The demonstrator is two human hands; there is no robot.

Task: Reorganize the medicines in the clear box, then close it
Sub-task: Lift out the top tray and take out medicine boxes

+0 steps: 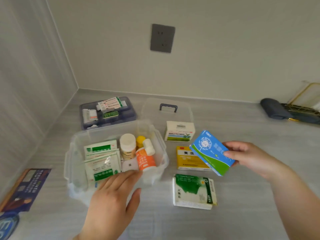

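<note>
The clear box (74, 163) stands open on the grey counter, holding green-and-white sachets (102, 161), a white bottle (127, 146), a yellow-capped bottle (140, 140) and an orange bottle (145, 160). My left hand (112, 201) rests on the box's near rim, fingers spread over the sachets. My right hand (251, 158) holds a blue-and-green medicine carton (212, 152) above the counter, right of the box. A yellow carton (188, 160), a green-and-white carton (194, 191) and a white carton (179, 131) lie on the counter. The clear lid (183, 108) with its blue handle lies behind them.
A blue inner tray (128, 108) with plasters and small packets sits behind the box. A dark leaflet (26, 187) lies at the left edge. A rolled dark cloth (275, 109) and a gold wire rack (304, 99) stand far right. Walls close the left and back.
</note>
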